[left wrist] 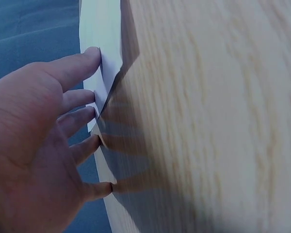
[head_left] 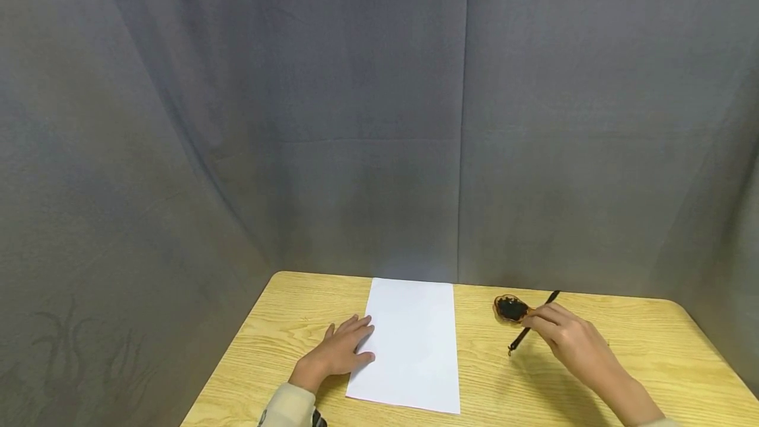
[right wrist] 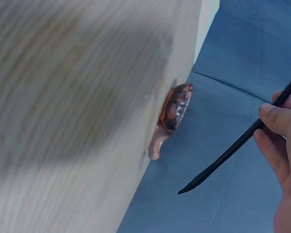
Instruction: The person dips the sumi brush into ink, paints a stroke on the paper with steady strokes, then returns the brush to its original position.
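My left hand lies flat on the left edge of a white sheet of paper, its fingers spread. In the left wrist view, the thumb and fingertips of the left hand line up along the paper's edge. My right hand pinches a slim black brush between thumb and fingers, held at a slant above the table. Its tapered tip shows in the right wrist view. Just left of the fingers stands a small brown spoon-shaped dish, dark inside; its short handle is apart from the hand.
The light wooden table has rounded far corners. Grey cloth hangs behind it and along both sides. A pale sleeve covers the left wrist.
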